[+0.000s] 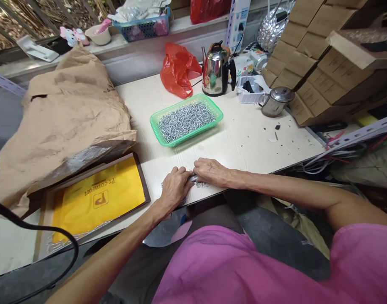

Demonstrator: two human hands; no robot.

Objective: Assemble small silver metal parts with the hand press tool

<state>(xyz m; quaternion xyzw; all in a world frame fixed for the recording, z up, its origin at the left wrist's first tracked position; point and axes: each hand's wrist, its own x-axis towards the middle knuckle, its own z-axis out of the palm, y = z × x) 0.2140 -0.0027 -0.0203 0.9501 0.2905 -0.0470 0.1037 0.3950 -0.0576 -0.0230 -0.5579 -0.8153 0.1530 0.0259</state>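
At the table's front edge, my left hand (pixel 176 185) and my right hand (pixel 211 172) meet with curled fingers. Between their fingertips shows a small silvery metal piece (pixel 192 179), mostly covered by the fingers, so its exact kind is unclear. Under the right palm lie several small shiny bits (pixel 202 185), partly hidden. Beyond the hands stands a green plastic basket (pixel 173 144), full of short silvery metal pins (pixel 187 120). Neither hand touches the basket.
On the left, a shallow box (pixel 146 192) holds a yellow printed sheet (pixel 100 196), beside a large brown paper sack (pixel 66 105). Behind the basket are a red plastic bag (pixel 179 69) and a steel kettle (pixel 215 74). A metal pot (pixel 276 102) and stacked cartons (pixel 326 67) stand right.
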